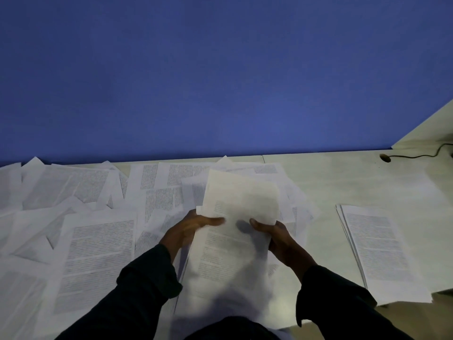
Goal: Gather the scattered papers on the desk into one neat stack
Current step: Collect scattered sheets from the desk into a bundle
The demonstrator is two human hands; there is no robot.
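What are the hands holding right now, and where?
Both hands grip a sheaf of papers: left hand at its left edge, right hand at its right edge.

A blue partition wall (pixel 220 74) rises straight ahead, beyond both hands. Far off past the right hand, a dark cable (pixel 421 155) snakes along the pale surface to a small round grommet hole (pixel 384 157), beside a whitish side panel (pixel 431 128) meeting the wall.
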